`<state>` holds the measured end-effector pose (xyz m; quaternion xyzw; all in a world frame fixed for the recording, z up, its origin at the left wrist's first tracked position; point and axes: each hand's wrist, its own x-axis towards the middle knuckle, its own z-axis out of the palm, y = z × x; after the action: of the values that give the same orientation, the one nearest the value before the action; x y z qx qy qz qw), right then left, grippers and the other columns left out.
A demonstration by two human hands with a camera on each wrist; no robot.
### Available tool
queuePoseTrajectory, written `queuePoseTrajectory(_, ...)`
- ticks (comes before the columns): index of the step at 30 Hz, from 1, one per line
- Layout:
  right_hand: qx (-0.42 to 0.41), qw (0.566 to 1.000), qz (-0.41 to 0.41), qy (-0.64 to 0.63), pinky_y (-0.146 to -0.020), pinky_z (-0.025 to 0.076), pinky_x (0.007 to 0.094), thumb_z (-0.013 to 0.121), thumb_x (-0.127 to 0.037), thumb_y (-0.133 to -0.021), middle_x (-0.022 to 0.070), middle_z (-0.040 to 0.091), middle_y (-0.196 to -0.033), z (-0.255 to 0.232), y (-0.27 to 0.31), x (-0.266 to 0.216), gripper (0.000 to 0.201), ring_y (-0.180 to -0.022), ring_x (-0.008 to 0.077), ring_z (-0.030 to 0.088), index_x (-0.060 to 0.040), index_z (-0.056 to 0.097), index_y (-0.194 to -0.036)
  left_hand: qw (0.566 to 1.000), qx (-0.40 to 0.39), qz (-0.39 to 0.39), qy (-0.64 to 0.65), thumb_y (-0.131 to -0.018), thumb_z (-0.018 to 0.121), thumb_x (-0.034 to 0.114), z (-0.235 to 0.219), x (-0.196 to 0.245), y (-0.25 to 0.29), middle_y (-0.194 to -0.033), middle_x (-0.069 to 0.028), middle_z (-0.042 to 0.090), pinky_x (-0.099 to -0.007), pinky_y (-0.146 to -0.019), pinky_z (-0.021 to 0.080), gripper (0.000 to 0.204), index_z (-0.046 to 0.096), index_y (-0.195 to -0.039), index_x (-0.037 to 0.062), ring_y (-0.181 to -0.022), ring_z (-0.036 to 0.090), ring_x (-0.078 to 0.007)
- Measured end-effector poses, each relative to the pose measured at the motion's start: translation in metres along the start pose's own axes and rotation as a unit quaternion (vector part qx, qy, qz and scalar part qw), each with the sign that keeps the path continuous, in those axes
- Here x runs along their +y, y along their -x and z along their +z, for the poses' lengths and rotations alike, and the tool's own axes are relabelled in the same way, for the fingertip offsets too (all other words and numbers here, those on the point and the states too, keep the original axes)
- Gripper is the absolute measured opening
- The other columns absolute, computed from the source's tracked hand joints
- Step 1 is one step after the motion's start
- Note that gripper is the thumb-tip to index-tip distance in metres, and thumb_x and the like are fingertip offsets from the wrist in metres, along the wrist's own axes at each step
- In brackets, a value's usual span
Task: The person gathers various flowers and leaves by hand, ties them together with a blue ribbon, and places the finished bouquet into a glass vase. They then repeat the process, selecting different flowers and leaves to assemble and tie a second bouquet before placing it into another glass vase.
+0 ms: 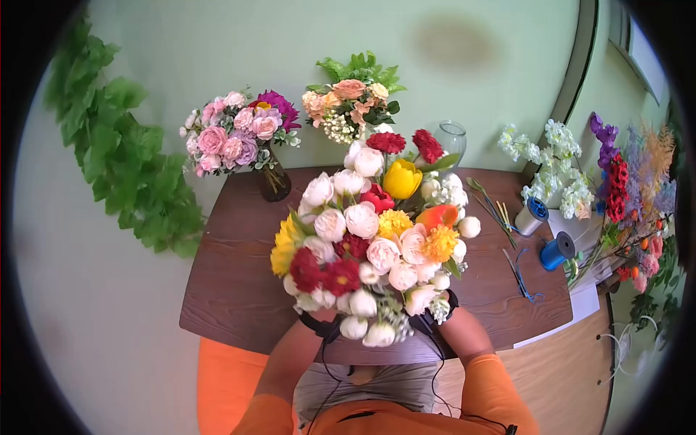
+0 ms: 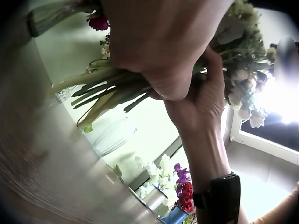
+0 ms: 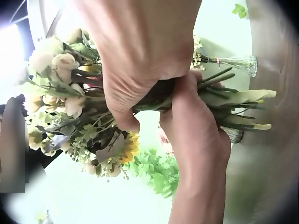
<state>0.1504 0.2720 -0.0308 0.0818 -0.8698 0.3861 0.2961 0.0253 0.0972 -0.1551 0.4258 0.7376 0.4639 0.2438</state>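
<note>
A large bouquet [image 1: 362,220] of white, pale pink, red and yellow artificial flowers stands over the table's front part and covers both hands in the head view. Around its bundled stems [image 2: 105,93], the left hand [image 2: 159,51] grips nearer the stem ends. Closer to the blooms, the right hand [image 3: 135,51] holds the same bundle, its thumb lying along the stems. Both hands sit right against each other. Cut stem ends stick out past the left hand, above the tabletop. A yellow tulip [image 1: 402,179] and yellow sunflower-like bloom [image 1: 286,245] show among the flowers.
On the brown table [image 1: 232,290], a pink bouquet stands in a dark vase [image 1: 273,181]. A peach bouquet [image 1: 351,101] and a clear glass vase [image 1: 451,138] are at the back. Ribbon spools [image 1: 557,251], loose stems [image 1: 495,210] and more flowers [image 1: 616,188] lie right.
</note>
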Motion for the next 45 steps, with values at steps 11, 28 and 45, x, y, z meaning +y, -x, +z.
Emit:
queuePoseTrajectory(11, 0.012, 0.997, 0.041, -0.07, -0.094, 0.05, 0.0333, 0.074, -0.017, -0.09, 0.0071, 0.068, -0.114, 0.006, 0.011, 0.012, 0.039, -0.104, 0.0148, 0.061, -0.0005, 0.063, -0.124, 0.999, 0.025, 0.024, -0.033, -0.092, 0.068, 0.043, 0.024, -0.006, -0.023, -0.109, -0.0202, 0.068, -0.0496, -0.094, 0.055, 0.046, 0.066, -0.112, 0.0016, -0.1, 0.066, -0.0394)
queuePoseTrajectory(28, 0.035, 0.973, 0.136, -0.181, -0.096, 0.049, 0.0382, 0.071, -0.025, -0.091, 0.0085, 0.068, -0.111, 0.022, 0.02, 0.041, 0.037, -0.105, 0.0186, 0.06, -0.0028, 0.063, -0.12, 0.831, 0.268, 0.26, -0.412, -0.088, 0.073, 0.035, 0.028, -0.007, -0.039, -0.134, -0.0153, 0.059, -0.0423, -0.094, 0.054, 0.061, 0.052, -0.137, 0.0048, -0.109, 0.066, -0.0279)
queuePoseTrajectory(45, -0.009, 0.81, 0.31, -0.498, -0.079, 0.06, 0.0354, 0.077, -0.011, -0.087, 0.0134, 0.069, -0.106, -0.01, -0.039, -0.044, 0.039, -0.096, 0.0229, 0.069, 0.0021, 0.06, -0.12, 0.929, -0.113, -0.036, 0.35, -0.088, 0.065, 0.004, -0.036, 0.16, 0.005, -0.074, -0.0057, 0.059, -0.0271, -0.051, 0.047, 0.014, 0.059, -0.099, -0.0024, -0.058, 0.059, -0.0123)
